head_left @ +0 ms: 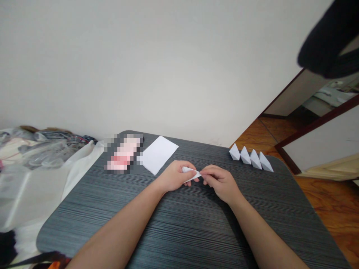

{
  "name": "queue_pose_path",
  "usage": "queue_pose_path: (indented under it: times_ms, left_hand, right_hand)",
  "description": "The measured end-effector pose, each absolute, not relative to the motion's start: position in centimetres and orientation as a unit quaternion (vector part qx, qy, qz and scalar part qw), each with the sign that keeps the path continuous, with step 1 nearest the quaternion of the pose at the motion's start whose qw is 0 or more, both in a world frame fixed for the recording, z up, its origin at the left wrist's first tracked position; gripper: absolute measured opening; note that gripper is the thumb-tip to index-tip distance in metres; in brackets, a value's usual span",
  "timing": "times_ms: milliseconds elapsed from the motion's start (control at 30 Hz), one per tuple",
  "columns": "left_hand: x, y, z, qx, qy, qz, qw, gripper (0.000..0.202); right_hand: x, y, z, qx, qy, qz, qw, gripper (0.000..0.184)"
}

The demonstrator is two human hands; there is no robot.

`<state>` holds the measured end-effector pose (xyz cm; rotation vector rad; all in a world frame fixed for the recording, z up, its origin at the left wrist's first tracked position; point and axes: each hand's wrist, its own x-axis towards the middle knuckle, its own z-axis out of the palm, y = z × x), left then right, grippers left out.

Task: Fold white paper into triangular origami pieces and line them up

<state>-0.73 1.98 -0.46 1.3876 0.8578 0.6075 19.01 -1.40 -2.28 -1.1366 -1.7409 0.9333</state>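
A small folded piece of white paper (191,173) is held above the middle of the dark table. My left hand (177,175) grips its left part, thumb on top and fingers underneath. At its right tip, the thumb and forefinger of my right hand (220,181) are pinched together on the paper. Part of the folded paper is hidden by my fingers. Behind my left hand lies a flat stack or sheet of white paper (160,154). Several folded white paper boats (246,155) stand in a row at the right rear of the table.
The dark wood-grain table (179,228) stands against a pale wall (174,67). A blurred-out pinkish object (125,152) lies at its left rear. Plastic-wrapped items (53,149) are heaped left of the table. A dark strap-like shape (322,48) hangs at upper right.
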Motion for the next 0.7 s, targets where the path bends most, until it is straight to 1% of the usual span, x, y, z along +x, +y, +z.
queue_pose_path:
  times_ms: [300, 500, 600, 667, 700]
  left_hand:
    - [-0.8, 2.03, -0.45, 0.591, 0.37, 0.268, 0.665, 0.026]
    - [-0.69, 2.0, -0.26, 0.579, 0.376, 0.267, 0.673, 0.027]
    - [-0.62, 1.97, -0.35, 0.578, 0.385, 0.273, 0.666, 0.027]
    - [-0.62, 1.95, -0.46, 0.583, 0.384, 0.277, 0.661, 0.026]
    - [-0.62, 1.94, -0.51, 0.585, 0.384, 0.279, 0.658, 0.026]
  right_hand:
    - [19.28, -1.5, -2.08, -0.434, -0.735, 0.322, 0.409, 0.025]
    - [19.39, -1.54, -1.95, -0.429, -0.759, 0.293, 0.392, 0.026]
    - [19.32, -1.58, -1.89, -0.423, -0.762, 0.303, 0.386, 0.023]
    - [19.21, -1.63, -2.04, -0.43, -0.737, 0.337, 0.398, 0.019]
    - [19.14, -1.66, -2.16, -0.439, -0.713, 0.363, 0.409, 0.02]
